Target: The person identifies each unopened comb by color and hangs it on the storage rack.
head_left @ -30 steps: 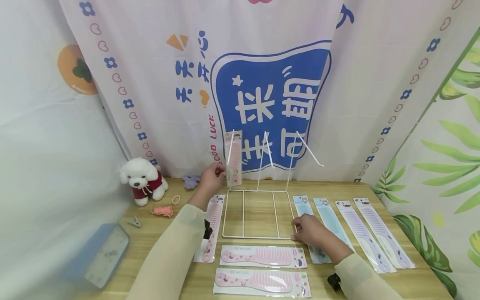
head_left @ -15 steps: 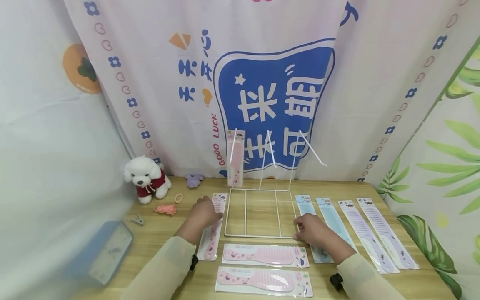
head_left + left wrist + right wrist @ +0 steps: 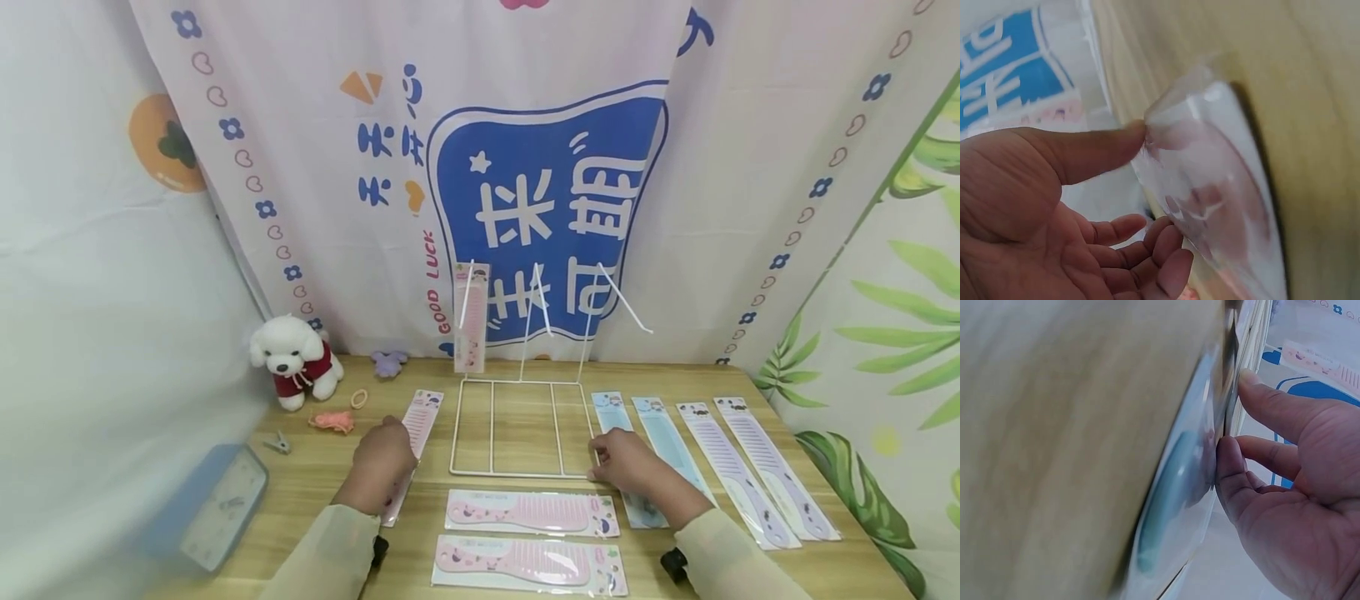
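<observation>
My left hand (image 3: 381,467) pinches the edge of a packaged pink comb (image 3: 423,414) left of the white wire display rack (image 3: 525,475). In the left wrist view, the thumb and fingertips meet the clear wrapper of that comb pack (image 3: 1216,187); in the head view the hand covers its middle. My right hand (image 3: 626,461) grips the rack's front right corner between thumb and fingers, partly over a packaged light blue comb (image 3: 611,410). Another packaged pink comb (image 3: 470,333) hangs upright on the rack's left hook. The middle and right hooks hold nothing.
Two pink comb packs (image 3: 532,511) lie crosswise before the rack. To the right are a second blue pack (image 3: 670,437) and two purple packs (image 3: 738,475). A plush dog (image 3: 294,358), orange yarn (image 3: 332,421), a clip (image 3: 277,443) and a bluish box (image 3: 217,508) are left.
My left hand has come down from beside the hanging pink comb to the pack on the table, shifting that pack slightly left and tilting it. My right hand stays at the rack corner.
</observation>
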Available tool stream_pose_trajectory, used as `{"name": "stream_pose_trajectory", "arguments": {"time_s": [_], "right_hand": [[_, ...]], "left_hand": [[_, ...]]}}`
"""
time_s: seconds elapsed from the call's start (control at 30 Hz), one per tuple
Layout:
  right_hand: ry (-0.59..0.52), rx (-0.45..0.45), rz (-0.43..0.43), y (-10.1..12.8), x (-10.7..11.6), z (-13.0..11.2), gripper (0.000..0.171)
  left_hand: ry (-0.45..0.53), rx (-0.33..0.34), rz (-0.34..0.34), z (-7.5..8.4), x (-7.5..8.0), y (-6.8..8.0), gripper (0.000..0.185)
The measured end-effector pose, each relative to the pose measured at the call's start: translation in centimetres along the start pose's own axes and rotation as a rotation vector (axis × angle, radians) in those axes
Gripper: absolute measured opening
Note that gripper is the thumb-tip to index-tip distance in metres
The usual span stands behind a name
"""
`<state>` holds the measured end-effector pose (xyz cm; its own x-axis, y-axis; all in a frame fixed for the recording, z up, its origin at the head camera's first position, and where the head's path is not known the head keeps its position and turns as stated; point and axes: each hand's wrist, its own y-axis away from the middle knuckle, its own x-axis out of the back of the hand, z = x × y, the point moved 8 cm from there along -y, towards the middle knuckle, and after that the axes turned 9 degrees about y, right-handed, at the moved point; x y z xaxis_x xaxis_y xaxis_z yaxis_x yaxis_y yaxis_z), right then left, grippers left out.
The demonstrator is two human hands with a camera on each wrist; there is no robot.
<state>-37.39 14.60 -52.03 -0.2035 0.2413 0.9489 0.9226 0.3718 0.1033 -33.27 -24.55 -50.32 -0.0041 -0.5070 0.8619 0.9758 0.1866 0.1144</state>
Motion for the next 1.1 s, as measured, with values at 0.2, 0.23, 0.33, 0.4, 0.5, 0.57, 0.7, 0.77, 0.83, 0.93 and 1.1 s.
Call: {"name": "stream_pose_trajectory", "arguments": {"time_s": [0.2, 0.23, 0.33, 0.4, 0.5, 0.57, 0.7, 0.77, 0.83, 0.93, 1.1], "right_hand": [[0.002, -0.018, -0.004, 0.0, 0.0, 0.4, 0.048], [-0.001, -0.019, -0.005, 0.0, 0.0, 0.4, 0.048], [-0.008, -0.022, -0.007, 0.0, -0.1, 0.3, 0.047], [-0.016, -0.021, -0.009, 0.1, -0.1, 0.2, 0.047], [-0.022, -0.02, -0.006, 0.1, -0.1, 0.1, 0.047], [-0.024, -0.016, -0.002, 0.2, -0.1, 0.0, 0.046], [-0.014, -0.012, 0.002, 0.1, 0.0, 0.0, 0.046], [-0.01, -0.013, 0.0, 0.0, 0.0, 0.0, 0.048], [-0.005, -0.015, 0.002, 0.1, 0.1, 0.1, 0.05], [-0.006, -0.015, 0.004, 0.1, 0.2, 0.0, 0.052], [-0.011, -0.017, 0.002, 0.1, 0.1, 0.1, 0.052]], "left_hand": [[0.063, 0.058, -0.054, -1.3, 0.2, -0.5, 0.061], [0.071, 0.056, -0.058, -1.5, 0.2, -0.8, 0.057], [0.121, 0.042, -0.061, -2.6, -0.2, -1.8, 0.051], [0.189, 0.028, -0.053, -3.6, -0.3, -2.6, 0.046], [0.319, -0.002, -0.047, -4.6, 0.2, -2.8, 0.044], [0.396, -0.014, -0.06, -4.7, 1.0, -2.4, 0.047], [0.568, -0.046, -0.057, -4.3, 3.0, -1.7, 0.043], [0.672, -0.059, -0.055, -4.0, 3.8, -1.5, 0.039], [0.794, -0.074, -0.061, -3.8, 4.5, -1.3, 0.037], [0.958, -0.111, -0.105, -3.3, 5.1, -1.0, 0.035], [1.128, -0.304, -0.239, -1.7, 5.8, -0.1, 0.029]]}}
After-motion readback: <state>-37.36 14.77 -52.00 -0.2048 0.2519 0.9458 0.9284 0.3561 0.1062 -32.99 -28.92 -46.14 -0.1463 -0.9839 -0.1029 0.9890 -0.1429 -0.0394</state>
